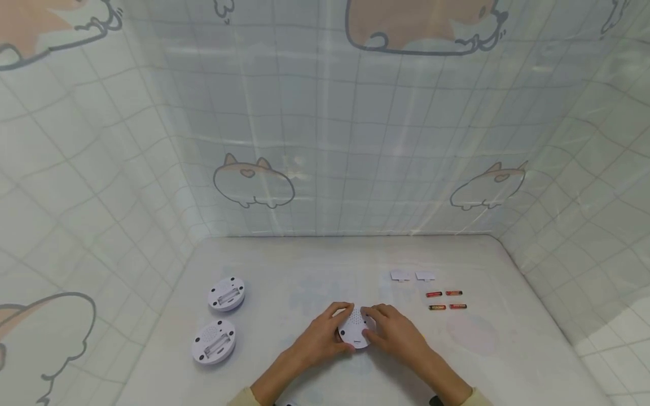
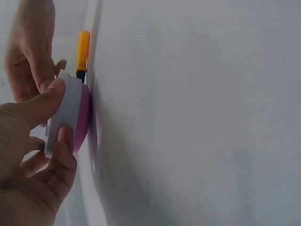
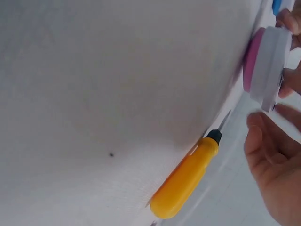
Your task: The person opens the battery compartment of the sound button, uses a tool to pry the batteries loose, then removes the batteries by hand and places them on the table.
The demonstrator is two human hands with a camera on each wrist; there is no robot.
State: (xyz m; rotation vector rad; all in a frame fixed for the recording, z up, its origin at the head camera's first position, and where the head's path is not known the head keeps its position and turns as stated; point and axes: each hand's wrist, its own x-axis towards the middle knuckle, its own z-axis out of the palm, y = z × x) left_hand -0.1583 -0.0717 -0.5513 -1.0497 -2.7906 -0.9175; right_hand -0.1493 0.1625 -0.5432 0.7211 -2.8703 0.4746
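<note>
My left hand (image 1: 325,334) grips a round white device (image 1: 352,331) by its rim, thumb on one side and fingers on the other. The device lies with its back up, showing small speaker holes and dark feet; its pink lower side (image 2: 83,115) shows in the left wrist view. My right hand (image 1: 393,331) touches the back with thumb and fingertips and partly covers it. In the right wrist view, some right-hand fingers are loosely bent beside the rim. A yellow-handled screwdriver (image 3: 186,179) lies by the right hand, mostly hidden from the head view.
Two similar white devices (image 1: 226,294) with uncovered battery slots stand on the left of the white table (image 1: 304,265). Small white covers (image 1: 400,276) and several red-and-orange batteries (image 1: 437,307) lie at the right. A blue thing (image 3: 276,6) shows at the right wrist view's top edge.
</note>
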